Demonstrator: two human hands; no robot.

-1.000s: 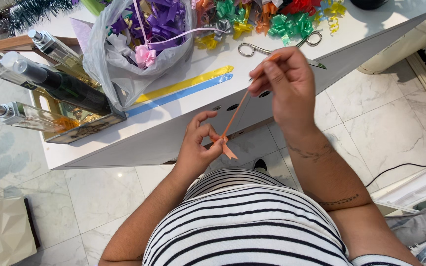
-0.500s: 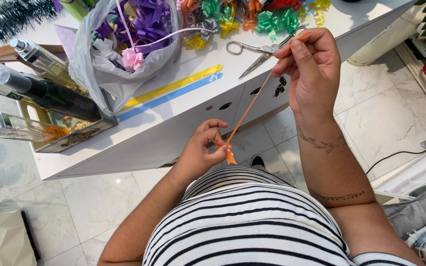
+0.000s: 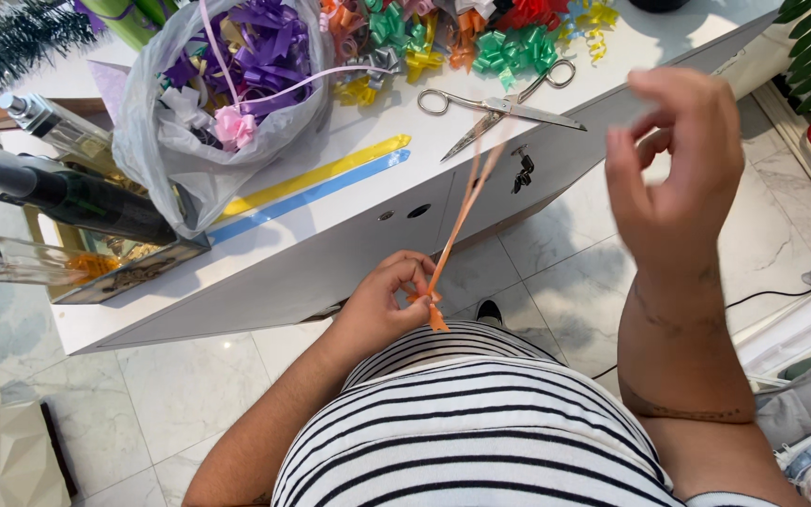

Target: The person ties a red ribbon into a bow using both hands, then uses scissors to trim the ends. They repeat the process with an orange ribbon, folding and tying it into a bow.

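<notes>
View from above of a person in a striped top standing at a white table [image 3: 265, 272]. The left hand [image 3: 382, 310], held close to the body, is closed in a pinch on the lower end of a narrow orange ribbon [image 3: 457, 225]; a short tail pokes out below the fingertips. The ribbon rises up and away from that hand in a blurred streak toward the right hand [image 3: 678, 169], which is raised higher and farther out. The right hand is motion-blurred, fingers loosely curled and parted, and it cannot be told whether it grips the ribbon's upper end.

Beyond the ribbon, silver scissors [image 3: 495, 105] lie on the table. Farther left of the left hand lie flat yellow and blue ribbon strips [image 3: 316, 183], then a clear plastic bag of purple bows [image 3: 227, 75], with glass bottles [image 3: 68, 197] on a tray at the table's left end.

The step appears to be drawing the ribbon taut between the hands. The next move likely needs a firm left pinch and a steady pull.
</notes>
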